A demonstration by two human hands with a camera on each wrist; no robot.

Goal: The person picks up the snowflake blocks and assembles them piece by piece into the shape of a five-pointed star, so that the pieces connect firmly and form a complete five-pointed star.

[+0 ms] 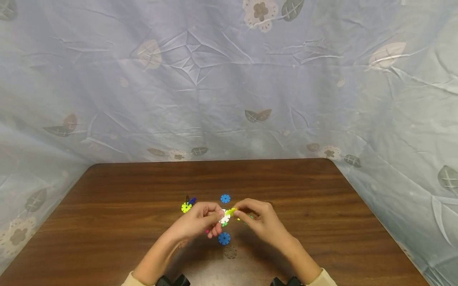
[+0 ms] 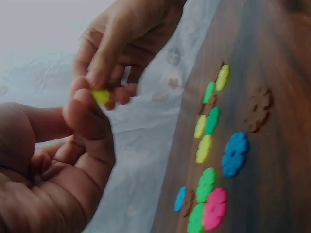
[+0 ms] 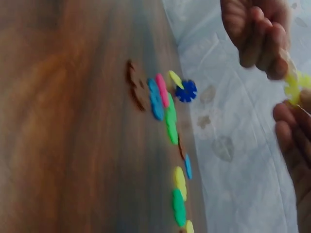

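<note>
Over the middle of the table, my left hand (image 1: pixel 200 220) pinches a white notched plastic disc (image 1: pixel 224 217) between thumb and fingers. My right hand (image 1: pixel 264 223) pinches a yellow notched disc (image 1: pixel 231 212) right against the white one. From the right wrist, the yellow disc (image 3: pixel 292 88) appears set at an angle to the pale piece, with fingers of both hands around them. In the left wrist view, only a bit of the yellow disc (image 2: pixel 101 95) shows between the fingertips; the white disc is hidden there.
Loose notched discs lie on the brown table (image 1: pixel 125 198): a blue disc (image 1: pixel 225 198) beyond the hands, another blue disc (image 1: pixel 224 238) and a brown disc (image 1: pixel 230 252) nearer. A yellow disc (image 1: pixel 186 207) leans by a dark blue disc (image 3: pixel 186 91). Patterned cloth (image 1: pixel 214 99) hangs behind.
</note>
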